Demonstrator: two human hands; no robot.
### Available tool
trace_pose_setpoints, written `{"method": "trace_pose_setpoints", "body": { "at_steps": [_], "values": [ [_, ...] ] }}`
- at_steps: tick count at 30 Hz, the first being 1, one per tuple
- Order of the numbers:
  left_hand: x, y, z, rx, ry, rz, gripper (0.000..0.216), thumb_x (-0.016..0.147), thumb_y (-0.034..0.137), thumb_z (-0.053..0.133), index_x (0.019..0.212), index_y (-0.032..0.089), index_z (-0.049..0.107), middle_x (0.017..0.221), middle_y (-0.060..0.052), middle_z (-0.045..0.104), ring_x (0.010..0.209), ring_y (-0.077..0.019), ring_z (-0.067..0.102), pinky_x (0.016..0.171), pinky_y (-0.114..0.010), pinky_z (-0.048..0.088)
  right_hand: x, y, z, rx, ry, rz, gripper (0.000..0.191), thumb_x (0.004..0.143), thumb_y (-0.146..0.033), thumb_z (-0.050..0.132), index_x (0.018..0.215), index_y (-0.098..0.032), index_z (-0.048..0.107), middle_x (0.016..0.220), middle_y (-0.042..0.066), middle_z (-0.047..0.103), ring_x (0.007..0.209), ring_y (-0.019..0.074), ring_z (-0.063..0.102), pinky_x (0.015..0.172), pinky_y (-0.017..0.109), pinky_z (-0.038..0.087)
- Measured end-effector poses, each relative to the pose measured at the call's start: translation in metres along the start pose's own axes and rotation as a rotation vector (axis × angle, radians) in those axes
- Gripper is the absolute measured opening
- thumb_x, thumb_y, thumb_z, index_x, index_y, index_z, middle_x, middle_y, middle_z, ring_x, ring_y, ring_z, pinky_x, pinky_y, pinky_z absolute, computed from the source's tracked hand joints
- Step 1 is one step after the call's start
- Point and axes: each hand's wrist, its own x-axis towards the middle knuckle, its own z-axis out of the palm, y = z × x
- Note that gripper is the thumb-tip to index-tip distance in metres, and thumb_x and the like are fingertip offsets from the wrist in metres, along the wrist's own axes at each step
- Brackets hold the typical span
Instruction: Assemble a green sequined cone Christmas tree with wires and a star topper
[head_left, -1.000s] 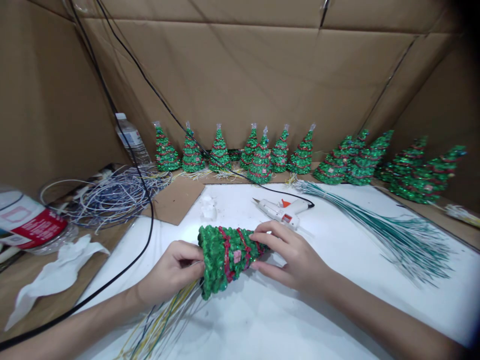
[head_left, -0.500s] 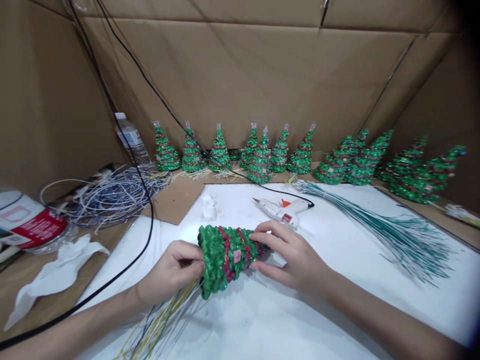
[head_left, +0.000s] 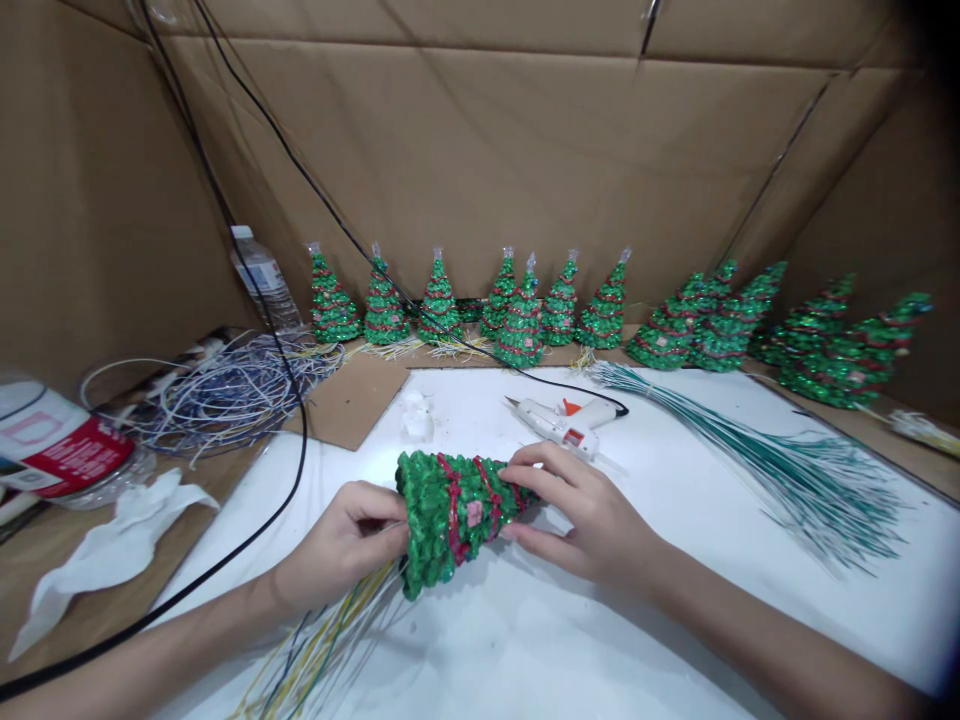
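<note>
While my left hand [head_left: 345, 545] held the green tree [head_left: 435, 515] at its base, thumb and finger pinched close against the rim, my right hand [head_left: 577, 510] had its fingers set narrowly around the tapering tip. From my distant post I could not tell whether the left fingertips also gripped the wires [head_left: 330, 630] trailing toward the near left. The tree lay sideways above the near middle of the white board [head_left: 525, 640], base left and tip right; contact underneath was hard to judge. Just beyond the right hand sat the glue gun [head_left: 555, 422], limiting the far side. To the left, the black cable [head_left: 296, 480] crossed the board's edge and ran near the left forearm, with a cardboard piece [head_left: 356, 400] overlapping the far-left corner. The widest room lay right, where board stretched between the right forearm and the green-and-white wire bundle [head_left: 765, 460]. Upright trees [head_left: 519, 325] lined the far edge.
</note>
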Motion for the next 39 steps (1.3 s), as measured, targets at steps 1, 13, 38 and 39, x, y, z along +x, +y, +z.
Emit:
{"method": "trace_pose_setpoints", "body": {
  "at_steps": [1,13,38,39],
  "values": [
    [0.0000,-0.0004,0.0000,0.002,0.003,0.003,0.046,0.079,0.044,0.062,0.055,0.005,0.064,0.051,-0.001,0.044,0.053,-0.0097,0.035,0.050,-0.021,0.030,-0.0002,0.0001,0.0002,-0.001,0.000,0.000,0.037,0.085,-0.033,0.061,0.116,-0.014,0.055,0.108,0.012,0.057,0.093,0.0204,0.058,0.076,0.035,0.053],
    [0.0017,0.0017,0.0005,-0.013,-0.006,-0.011,0.043,0.077,0.043,0.064,0.057,0.005,0.065,0.051,-0.001,0.046,0.053,-0.0099,0.036,0.050,-0.021,0.030,-0.0002,0.0000,0.0006,0.000,-0.002,-0.001,0.036,0.085,-0.032,0.061,0.116,-0.015,0.055,0.108,0.012,0.057,0.094,0.0203,0.057,0.076,0.035,0.052],
    [0.0011,0.0040,0.0006,-0.008,-0.003,-0.007,0.040,0.077,0.040,0.065,0.056,0.006,0.065,0.050,-0.001,0.045,0.053,-0.0095,0.035,0.049,-0.021,0.029,-0.0005,-0.0007,0.0003,-0.001,-0.003,0.002,0.036,0.086,-0.034,0.060,0.117,-0.016,0.055,0.109,0.012,0.058,0.093,0.0203,0.058,0.076,0.036,0.053],
    [0.0010,0.0039,0.0006,-0.009,-0.003,-0.001,0.041,0.078,0.040,0.065,0.055,0.006,0.065,0.050,0.000,0.045,0.052,-0.0095,0.035,0.049,-0.021,0.029,-0.0007,-0.0007,0.0003,-0.002,-0.002,0.004,0.036,0.086,-0.034,0.060,0.117,-0.016,0.055,0.109,0.012,0.058,0.093,0.0203,0.058,0.076,0.036,0.053]
  ]
}}
